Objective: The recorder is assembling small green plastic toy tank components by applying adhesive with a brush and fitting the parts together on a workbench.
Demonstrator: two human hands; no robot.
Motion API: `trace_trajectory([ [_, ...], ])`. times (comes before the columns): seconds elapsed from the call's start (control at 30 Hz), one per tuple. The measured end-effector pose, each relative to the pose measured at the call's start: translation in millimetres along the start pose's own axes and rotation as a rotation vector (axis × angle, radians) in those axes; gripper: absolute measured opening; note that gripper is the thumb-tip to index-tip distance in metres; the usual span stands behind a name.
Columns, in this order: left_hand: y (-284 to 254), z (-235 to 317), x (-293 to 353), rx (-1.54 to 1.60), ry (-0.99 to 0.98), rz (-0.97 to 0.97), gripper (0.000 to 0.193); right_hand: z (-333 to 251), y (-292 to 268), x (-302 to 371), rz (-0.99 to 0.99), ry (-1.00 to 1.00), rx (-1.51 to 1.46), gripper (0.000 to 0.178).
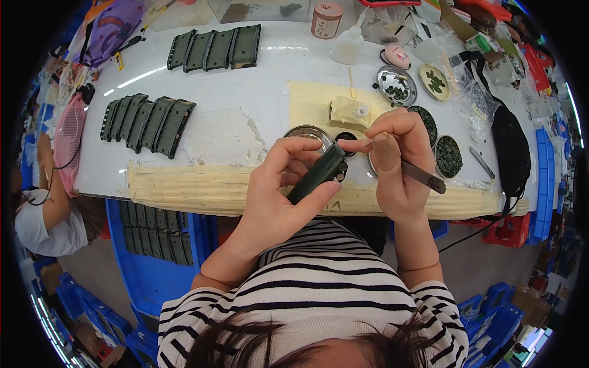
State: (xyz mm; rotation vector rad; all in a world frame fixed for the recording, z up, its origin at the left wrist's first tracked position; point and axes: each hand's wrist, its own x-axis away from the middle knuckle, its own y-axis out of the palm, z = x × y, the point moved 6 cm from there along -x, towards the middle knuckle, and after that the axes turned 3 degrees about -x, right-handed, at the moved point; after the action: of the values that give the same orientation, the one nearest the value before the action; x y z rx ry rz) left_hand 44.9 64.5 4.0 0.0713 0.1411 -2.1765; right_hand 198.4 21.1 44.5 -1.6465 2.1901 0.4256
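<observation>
My left hand (276,187) is closed around a dark green, long plastic casing (319,175), held tilted above the table's front edge. Small round details show on the casing's right side. Close by on the right, my right hand (402,162) has metal tweezers (423,178) tucked in it, their broad end sticking out at the lower right. One right fingertip reaches to the casing's upper end. What lies at that fingertip, if anything, is too small to make out. Behind the hands sit a round dish (307,130) of brownish bits and a small black round container (347,136).
Two rows of green casings (215,48) (147,124) lie on the left of the table. At right are dishes of small green parts (449,156), a metal plate (397,86) and another pair of tweezers (483,162). A blue crate (150,279) holds more casings. Another person (52,211) sits at left.
</observation>
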Motion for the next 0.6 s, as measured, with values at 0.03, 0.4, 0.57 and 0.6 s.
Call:
trace_trajectory([
  [0.03,-0.1,-0.2,0.1,0.004,-0.001,0.001,0.047,0.2,0.0,0.0,-0.002,0.002,0.005,0.01],
  [0.4,-1.2,-1.1,0.0,0.0,-0.001,-0.007,0.046,0.8,0.7,-1.3,0.009,0.017,-0.029,0.01],
  [0.57,-0.6,-5.3,1.2,0.149,-0.09,-0.055,0.046,-1.2,-14.2,-7.6,0.145,0.001,0.084,0.012],
  [0.6,1.5,-7.0,0.3,0.285,-0.082,-0.088,0.046,-2.6,-19.1,-11.1,0.206,-0.053,0.164,0.009],
])
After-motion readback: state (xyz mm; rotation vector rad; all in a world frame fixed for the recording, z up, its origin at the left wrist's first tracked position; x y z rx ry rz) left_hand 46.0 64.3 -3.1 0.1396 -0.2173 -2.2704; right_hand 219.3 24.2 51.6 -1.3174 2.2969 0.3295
